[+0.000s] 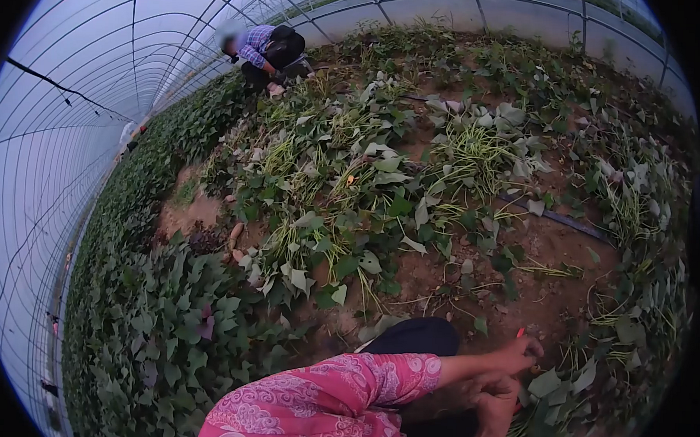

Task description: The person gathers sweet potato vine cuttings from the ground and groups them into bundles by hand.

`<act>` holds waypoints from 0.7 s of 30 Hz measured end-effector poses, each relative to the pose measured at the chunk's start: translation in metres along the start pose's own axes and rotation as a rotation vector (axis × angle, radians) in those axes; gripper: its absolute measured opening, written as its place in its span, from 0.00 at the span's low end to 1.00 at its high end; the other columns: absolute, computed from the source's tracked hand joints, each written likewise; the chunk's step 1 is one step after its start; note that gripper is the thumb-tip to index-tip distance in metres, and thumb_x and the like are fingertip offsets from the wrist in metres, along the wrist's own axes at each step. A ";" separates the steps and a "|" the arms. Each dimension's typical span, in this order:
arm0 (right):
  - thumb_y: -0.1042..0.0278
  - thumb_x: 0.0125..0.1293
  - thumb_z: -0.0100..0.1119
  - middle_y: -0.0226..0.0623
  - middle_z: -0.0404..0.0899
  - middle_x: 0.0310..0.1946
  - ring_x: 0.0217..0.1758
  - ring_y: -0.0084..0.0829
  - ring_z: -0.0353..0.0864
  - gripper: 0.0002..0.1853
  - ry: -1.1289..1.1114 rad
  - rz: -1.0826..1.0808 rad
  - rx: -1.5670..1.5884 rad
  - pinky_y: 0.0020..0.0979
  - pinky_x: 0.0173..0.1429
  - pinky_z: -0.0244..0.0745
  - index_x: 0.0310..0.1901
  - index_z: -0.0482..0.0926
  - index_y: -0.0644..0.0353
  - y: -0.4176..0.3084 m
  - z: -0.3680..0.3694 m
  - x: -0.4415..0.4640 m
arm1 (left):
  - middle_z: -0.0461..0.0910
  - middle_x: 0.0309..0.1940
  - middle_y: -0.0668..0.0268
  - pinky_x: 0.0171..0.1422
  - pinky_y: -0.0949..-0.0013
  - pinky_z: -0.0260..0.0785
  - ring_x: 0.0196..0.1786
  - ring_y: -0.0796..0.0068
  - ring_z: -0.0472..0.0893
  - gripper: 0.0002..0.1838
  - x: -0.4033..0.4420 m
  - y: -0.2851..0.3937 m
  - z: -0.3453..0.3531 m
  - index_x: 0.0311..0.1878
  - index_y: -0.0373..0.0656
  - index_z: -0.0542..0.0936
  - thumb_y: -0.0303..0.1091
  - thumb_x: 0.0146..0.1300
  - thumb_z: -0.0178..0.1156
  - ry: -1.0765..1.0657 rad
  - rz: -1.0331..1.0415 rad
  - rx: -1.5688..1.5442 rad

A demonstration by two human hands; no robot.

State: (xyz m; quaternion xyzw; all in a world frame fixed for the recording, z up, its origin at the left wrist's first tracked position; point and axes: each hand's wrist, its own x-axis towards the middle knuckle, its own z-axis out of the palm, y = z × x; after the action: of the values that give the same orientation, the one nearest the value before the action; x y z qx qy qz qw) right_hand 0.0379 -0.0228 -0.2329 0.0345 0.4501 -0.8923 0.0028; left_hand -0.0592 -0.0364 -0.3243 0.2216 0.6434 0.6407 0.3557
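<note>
At the lower right, my left hand [520,354] reaches across low over the soil with its fingers curled. A small bright red piece [520,333] shows at its upper edge; I cannot tell what it belongs to. Just below, close against the left wrist, my right hand [495,392] is also closed, with bent fingers. What either hand holds is hidden or too small to name. Right beside the hands lie broad green leaves [547,383] and cut-looking vine stems. Both forearms come out of pink patterned sleeves [342,390].
Heaped vines [478,158] with pale stems cover the soil ahead. Reddish roots like sweet potatoes [237,233] lie left of centre. Dense leafy plants [166,320] stand at left. A dark hose [561,220] crosses the soil. Another person [267,55] crouches farther off inside the plastic tunnel.
</note>
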 end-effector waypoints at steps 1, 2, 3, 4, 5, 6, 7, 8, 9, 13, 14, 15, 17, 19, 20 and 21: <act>0.88 0.38 0.59 0.38 0.77 0.22 0.27 0.31 0.80 0.14 -0.019 0.009 0.004 0.31 0.37 0.77 0.32 0.76 0.70 -0.001 0.001 0.000 | 0.76 0.38 0.64 0.47 0.71 0.67 0.41 0.75 0.74 0.13 -0.001 0.001 0.000 0.42 0.38 0.75 0.27 0.51 0.54 0.001 -0.004 0.011; 0.88 0.38 0.59 0.38 0.77 0.22 0.27 0.31 0.80 0.14 -0.020 0.010 0.003 0.31 0.37 0.77 0.32 0.76 0.70 -0.005 0.005 -0.001 | 0.76 0.38 0.64 0.47 0.71 0.67 0.41 0.75 0.74 0.13 -0.002 0.003 0.001 0.42 0.38 0.75 0.27 0.51 0.54 0.002 -0.004 0.010; 0.85 0.39 0.59 0.38 0.77 0.22 0.27 0.29 0.79 0.11 0.027 0.041 -0.018 0.27 0.36 0.75 0.30 0.76 0.70 -0.009 0.013 -0.001 | 0.76 0.38 0.64 0.47 0.71 0.67 0.41 0.75 0.74 0.13 -0.003 0.005 0.000 0.42 0.38 0.75 0.27 0.51 0.54 -0.003 -0.018 0.011; 0.83 0.40 0.59 0.37 0.78 0.23 0.26 0.26 0.78 0.09 0.073 0.070 -0.038 0.24 0.34 0.73 0.28 0.75 0.69 -0.011 0.017 0.000 | 0.76 0.38 0.64 0.47 0.71 0.67 0.41 0.75 0.74 0.13 -0.003 0.006 0.000 0.42 0.38 0.75 0.27 0.51 0.54 -0.007 -0.033 0.014; 0.83 0.40 0.59 0.37 0.78 0.23 0.26 0.26 0.78 0.09 0.074 0.068 -0.035 0.24 0.34 0.73 0.28 0.75 0.69 -0.008 0.013 0.001 | 0.76 0.38 0.64 0.47 0.71 0.67 0.41 0.75 0.74 0.13 -0.001 0.004 -0.001 0.42 0.38 0.75 0.27 0.51 0.54 -0.008 -0.033 0.017; 0.85 0.42 0.60 0.40 0.79 0.25 0.29 0.30 0.79 0.11 0.042 0.030 -0.023 0.27 0.38 0.75 0.32 0.76 0.70 -0.003 0.007 0.001 | 0.76 0.38 0.64 0.47 0.71 0.67 0.41 0.75 0.74 0.13 0.000 0.000 0.000 0.43 0.39 0.75 0.27 0.52 0.54 -0.011 -0.036 -0.006; 0.87 0.43 0.60 0.42 0.80 0.28 0.33 0.33 0.81 0.13 0.011 -0.006 -0.013 0.31 0.41 0.77 0.35 0.76 0.70 0.000 0.002 -0.001 | 0.76 0.38 0.64 0.47 0.71 0.67 0.42 0.75 0.74 0.13 0.000 -0.003 0.001 0.43 0.39 0.75 0.27 0.52 0.54 -0.014 -0.039 -0.031; 0.87 0.43 0.60 0.42 0.80 0.28 0.33 0.33 0.81 0.13 0.013 -0.006 -0.013 0.31 0.41 0.77 0.35 0.76 0.70 0.000 0.003 -0.001 | 0.76 0.38 0.64 0.47 0.71 0.67 0.42 0.75 0.74 0.13 0.000 -0.003 0.002 0.43 0.39 0.75 0.27 0.52 0.54 -0.016 -0.040 -0.032; 0.87 0.43 0.60 0.41 0.80 0.29 0.34 0.32 0.81 0.16 0.012 -0.016 0.029 0.31 0.42 0.77 0.39 0.75 0.69 0.000 0.005 0.000 | 0.76 0.38 0.64 0.47 0.71 0.67 0.42 0.74 0.74 0.13 0.000 -0.002 0.002 0.43 0.39 0.75 0.27 0.52 0.54 -0.015 -0.047 -0.009; 0.85 0.38 0.63 0.34 0.77 0.33 0.32 0.23 0.76 0.26 -0.021 -0.110 0.088 0.23 0.37 0.73 0.46 0.74 0.65 0.015 -0.002 0.002 | 0.76 0.39 0.63 0.48 0.70 0.66 0.43 0.74 0.74 0.13 -0.004 0.012 -0.003 0.43 0.39 0.75 0.27 0.52 0.54 -0.020 -0.066 0.068; 0.85 0.38 0.63 0.34 0.77 0.33 0.32 0.23 0.76 0.26 -0.020 -0.110 0.088 0.23 0.37 0.73 0.46 0.74 0.65 0.015 -0.002 0.001 | 0.76 0.39 0.63 0.48 0.70 0.66 0.43 0.74 0.74 0.13 -0.004 0.011 -0.002 0.43 0.39 0.75 0.27 0.52 0.54 -0.022 -0.066 0.068; 0.86 0.38 0.62 0.34 0.76 0.34 0.31 0.23 0.75 0.28 -0.026 -0.069 0.083 0.22 0.36 0.72 0.47 0.73 0.65 0.013 -0.003 0.001 | 0.76 0.39 0.63 0.48 0.70 0.66 0.43 0.74 0.74 0.13 -0.003 0.008 -0.002 0.43 0.39 0.75 0.28 0.52 0.55 -0.019 -0.062 0.066; 0.86 0.38 0.62 0.34 0.76 0.35 0.31 0.23 0.74 0.29 -0.028 -0.024 0.077 0.21 0.36 0.72 0.49 0.73 0.65 0.009 -0.001 -0.002 | 0.76 0.39 0.63 0.48 0.70 0.66 0.43 0.73 0.74 0.13 -0.001 0.000 0.001 0.43 0.39 0.75 0.28 0.53 0.55 -0.017 -0.060 0.061; 0.87 0.39 0.60 0.37 0.76 0.38 0.33 0.27 0.77 0.30 -0.029 0.058 0.047 0.23 0.40 0.75 0.51 0.71 0.65 0.002 0.004 -0.002 | 0.76 0.37 0.64 0.44 0.72 0.67 0.41 0.73 0.75 0.12 0.000 -0.006 0.003 0.43 0.40 0.75 0.27 0.53 0.56 0.017 0.005 0.070; 0.87 0.39 0.60 0.37 0.76 0.38 0.33 0.27 0.77 0.30 -0.029 0.058 0.050 0.23 0.40 0.75 0.51 0.71 0.65 -0.002 0.010 -0.001 | 0.76 0.37 0.64 0.44 0.72 0.67 0.41 0.73 0.75 0.12 -0.001 -0.004 0.002 0.43 0.40 0.75 0.27 0.53 0.56 0.017 0.003 0.072; 0.87 0.39 0.60 0.37 0.75 0.40 0.38 0.29 0.78 0.30 0.041 0.101 0.115 0.27 0.45 0.74 0.51 0.71 0.65 -0.006 0.018 -0.001 | 0.77 0.36 0.64 0.44 0.72 0.68 0.41 0.73 0.75 0.12 -0.002 -0.001 0.001 0.43 0.39 0.75 0.27 0.53 0.56 0.028 0.029 0.079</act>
State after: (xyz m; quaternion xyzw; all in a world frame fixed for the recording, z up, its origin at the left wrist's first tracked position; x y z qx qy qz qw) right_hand 0.0374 -0.0339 -0.2169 0.0757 0.3956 -0.9146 0.0367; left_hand -0.0567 -0.0373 -0.3253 0.2358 0.6700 0.6228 0.3281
